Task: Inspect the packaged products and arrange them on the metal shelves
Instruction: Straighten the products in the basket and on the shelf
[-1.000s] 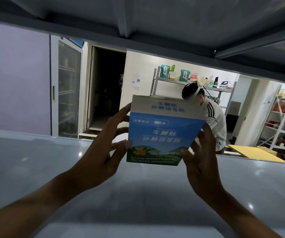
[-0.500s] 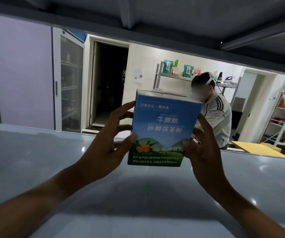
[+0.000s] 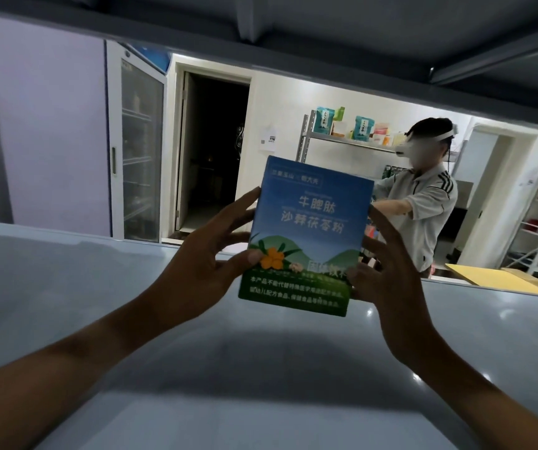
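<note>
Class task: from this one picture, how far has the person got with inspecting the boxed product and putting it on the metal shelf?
Done: nothing shows as placed on the visible part of the grey shelf. In hand: the left hand and right hand pinch the blue and green box by its lower sides, upright, printed front facing the camera, above the shelf surface. Left: setting it down.

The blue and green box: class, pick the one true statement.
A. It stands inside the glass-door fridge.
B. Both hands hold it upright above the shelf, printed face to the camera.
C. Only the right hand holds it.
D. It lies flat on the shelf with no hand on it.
B: the left hand and right hand pinch the box at its lower sides above the grey shelf.
</note>
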